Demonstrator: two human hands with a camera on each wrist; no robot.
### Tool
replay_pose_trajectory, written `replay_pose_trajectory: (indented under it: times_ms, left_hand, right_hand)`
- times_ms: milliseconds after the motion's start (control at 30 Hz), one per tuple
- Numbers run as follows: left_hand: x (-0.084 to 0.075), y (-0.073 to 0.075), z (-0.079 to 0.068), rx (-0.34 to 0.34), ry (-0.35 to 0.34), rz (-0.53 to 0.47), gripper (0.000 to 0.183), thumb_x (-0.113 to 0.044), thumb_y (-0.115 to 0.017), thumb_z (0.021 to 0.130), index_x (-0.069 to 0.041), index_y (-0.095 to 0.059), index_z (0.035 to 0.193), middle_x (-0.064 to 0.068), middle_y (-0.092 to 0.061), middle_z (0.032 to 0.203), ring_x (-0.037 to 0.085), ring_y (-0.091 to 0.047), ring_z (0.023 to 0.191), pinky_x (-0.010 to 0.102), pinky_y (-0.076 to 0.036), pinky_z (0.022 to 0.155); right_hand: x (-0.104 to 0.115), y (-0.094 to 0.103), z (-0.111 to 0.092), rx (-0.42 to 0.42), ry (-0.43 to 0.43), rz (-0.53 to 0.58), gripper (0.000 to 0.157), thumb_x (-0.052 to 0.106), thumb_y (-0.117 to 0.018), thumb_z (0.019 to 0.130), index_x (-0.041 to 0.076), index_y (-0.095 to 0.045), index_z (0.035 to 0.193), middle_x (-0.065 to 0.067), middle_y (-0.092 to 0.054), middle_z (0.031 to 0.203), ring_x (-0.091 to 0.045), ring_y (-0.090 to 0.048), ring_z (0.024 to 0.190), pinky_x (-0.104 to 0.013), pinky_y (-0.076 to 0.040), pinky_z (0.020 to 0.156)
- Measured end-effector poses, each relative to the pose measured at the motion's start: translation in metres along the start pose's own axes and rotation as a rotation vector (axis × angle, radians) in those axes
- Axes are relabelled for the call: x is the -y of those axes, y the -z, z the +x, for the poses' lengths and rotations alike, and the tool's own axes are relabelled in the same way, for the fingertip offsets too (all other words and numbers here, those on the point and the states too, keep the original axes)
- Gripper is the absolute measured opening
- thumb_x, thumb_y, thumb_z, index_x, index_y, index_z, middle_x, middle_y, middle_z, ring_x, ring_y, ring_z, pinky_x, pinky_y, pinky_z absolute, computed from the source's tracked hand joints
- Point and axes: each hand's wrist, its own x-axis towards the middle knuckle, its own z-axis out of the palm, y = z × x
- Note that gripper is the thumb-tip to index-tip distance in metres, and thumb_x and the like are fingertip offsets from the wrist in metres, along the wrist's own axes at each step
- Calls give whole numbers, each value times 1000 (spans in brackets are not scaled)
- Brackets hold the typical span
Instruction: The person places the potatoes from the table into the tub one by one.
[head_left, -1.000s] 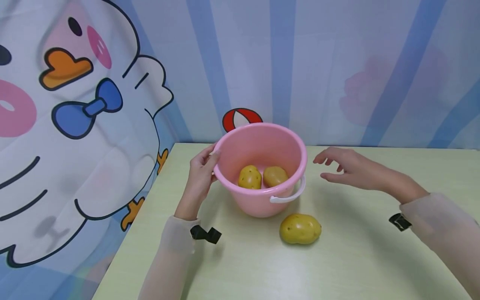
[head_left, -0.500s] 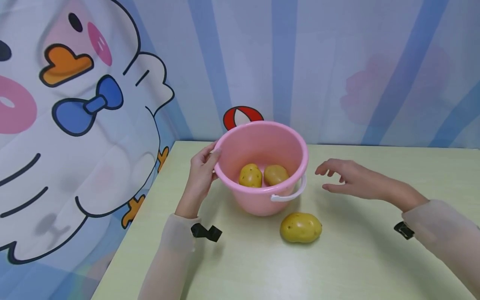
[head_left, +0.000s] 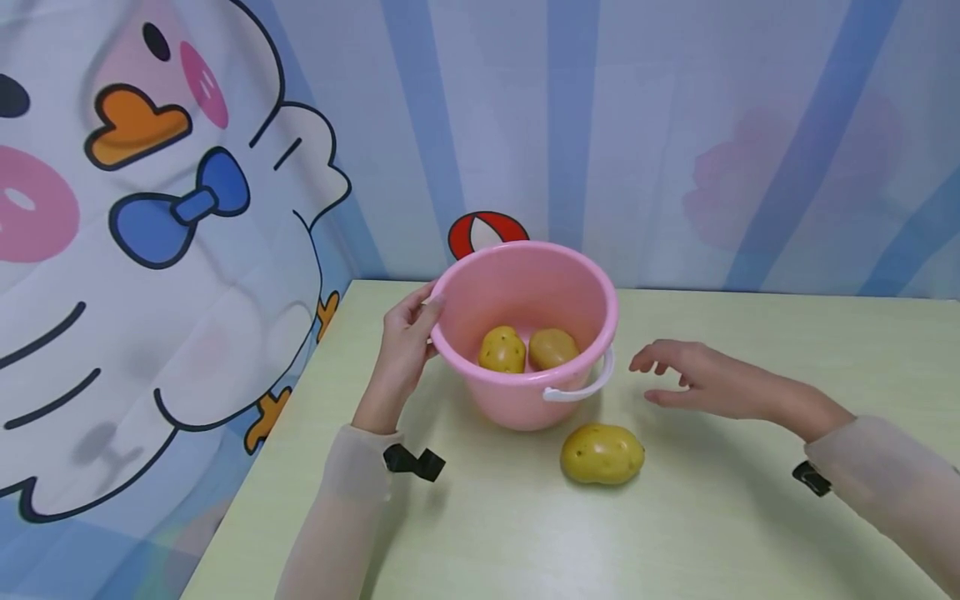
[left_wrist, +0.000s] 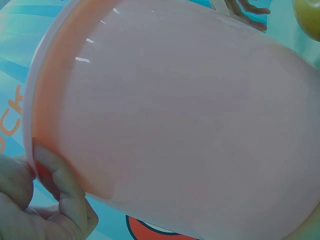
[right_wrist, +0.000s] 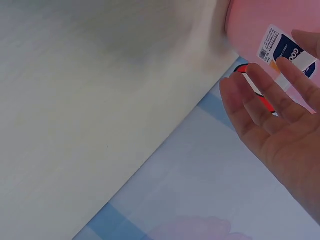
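A pink bucket [head_left: 517,404] with a white handle [head_left: 581,390] stands tilted toward me on the table. My left hand [head_left: 405,342] pinches its rim at the left side; in the left wrist view the fingers and thumb of the left hand [left_wrist: 55,200] close over that rim. Two yellow potatoes lie inside, one on the left [head_left: 502,350] and one on the right [head_left: 553,349]. In front of the bucket a third potato [head_left: 602,454] rests on the table. To the right, my right hand [head_left: 708,379] hovers with loosely bent fingers, holding nothing.
A pale table [head_left: 495,533] carries everything. Behind it hangs a blue striped cloth [head_left: 645,142] printed with a large white cartoon duck [head_left: 225,325]. A label [right_wrist: 287,52] shows on the bucket's side in the right wrist view.
My right hand has come down and nearer to me, staying right of the bucket. The left hand keeps its hold on the rim, and the potatoes have not moved.
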Motion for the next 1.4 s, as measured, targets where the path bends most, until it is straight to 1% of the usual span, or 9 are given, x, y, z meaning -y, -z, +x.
replay_pose_trajectory:
  times_ms: [200, 400, 533, 633, 767, 900, 1100, 1267, 1400]
  left_hand:
    - [0, -1, 0, -3, 0, -2, 46, -28, -57, 103, -12, -51, 146, 25, -56, 111, 40, -59, 97, 29, -60, 73]
    - [0, -2, 0, -6, 7, -12, 45, -27, -56, 104, -12, -51, 146, 29, -54, 115, 45, -56, 101, 26, -60, 71]
    - [0, -1, 0, -7, 14, -14, 45, -27, -56, 103, -13, -51, 146, 27, -55, 112, 42, -58, 98, 28, -60, 72]
    - [0, 0, 0, -7, 16, -22, 46, -28, -57, 103, -12, -51, 146, 25, -56, 111, 39, -59, 96, 28, -60, 72]
    - [0, 0, 0, -2, 12, -23, 46, -28, -57, 103, -11, -52, 145, 24, -57, 110, 35, -61, 94, 30, -60, 73]
    - [0, 0, 1, -1, 16, -24, 46, -28, -57, 103, -12, -52, 145, 23, -57, 109, 33, -62, 93, 30, -60, 73]
    - [1, -1, 1, -7, 24, -20, 46, -28, -58, 103, -13, -52, 145, 22, -58, 110, 34, -62, 94, 32, -60, 75]
    - [1, -1, 1, -13, 16, -17, 46, -29, -58, 102, -13, -52, 145, 20, -58, 107, 29, -62, 89, 28, -60, 71]
    - [1, -1, 1, -14, 9, -10, 46, -29, -59, 102, -13, -52, 145, 17, -57, 103, 26, -61, 85, 24, -59, 68]
  right_hand:
    - [1, -6, -4, 38, -5, 41, 40, 30, -68, 96, 7, -59, 127, -5, -61, 123, -29, -58, 106, -40, -56, 78]
    - [3, -13, -8, 48, 8, 43, 41, 30, -68, 97, 7, -58, 129, -6, -61, 124, -28, -58, 107, -40, -56, 78]
    - [6, -17, -10, 53, 5, 52, 42, 30, -67, 97, 6, -57, 130, -6, -60, 125, -28, -57, 108, -40, -56, 79]
    - [9, -20, -10, 57, -3, 62, 45, 34, -67, 97, 5, -57, 130, -7, -60, 126, -29, -57, 110, -41, -56, 79]
    - [13, -24, -9, 70, -19, 72, 50, 40, -67, 96, 6, -57, 131, -7, -59, 128, -30, -56, 113, -45, -56, 82]
    - [18, -28, -9, 85, -20, 87, 52, 41, -67, 96, 6, -56, 132, -8, -58, 130, -32, -54, 118, -49, -54, 86]
    - [23, -34, -8, 99, -6, 32, 56, 49, -63, 96, 8, -56, 133, -4, -56, 132, -28, -52, 122, -50, -50, 96]
    - [25, -37, -7, 96, 11, 14, 55, 50, -62, 95, 11, -56, 134, -1, -55, 133, -24, -50, 125, -50, -48, 99]
    - [28, -39, -5, 105, 19, 16, 54, 48, -64, 95, 14, -56, 135, 2, -54, 135, -25, -49, 127, -51, -47, 101]
